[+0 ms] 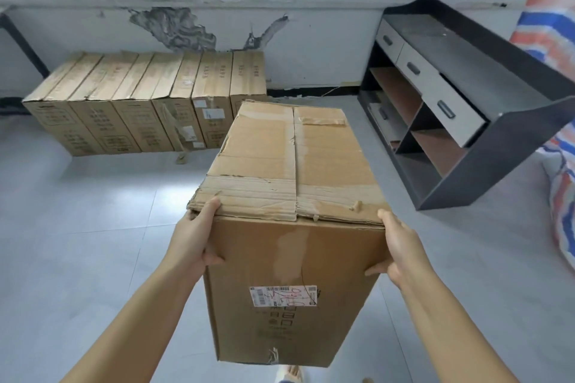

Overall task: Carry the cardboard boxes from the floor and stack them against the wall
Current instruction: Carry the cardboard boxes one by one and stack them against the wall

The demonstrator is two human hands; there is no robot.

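1. Now both forearms are reaching forward and down from the bottom corners of the view, nearly straight, converging on a tall cardboard box [289, 227].
2. On one side, the left hand [194, 238] is gripping the box's upper left edge: its thumb is lying on the worn top flap at the corner while its fingers are curling round onto the front face.
3. Opposite, the right hand [401, 246] is clasping the upper right edge, thumb pointing up along the corner and fingers wrapping onto the front face just below the flap.
4. Between the two hands the box is being held off the tiled floor [93, 227], its taped top tilting away from the person and its front face with a white shipping label [283, 296] facing the camera.
5. Beyond it, a row of cardboard boxes [149, 102] is standing side by side against the peeling wall [311, 40].
6. Rightward, a dark shelving unit [460, 109] with grey drawers is lying tipped on the floor, beside a striped woven bag [557, 25].
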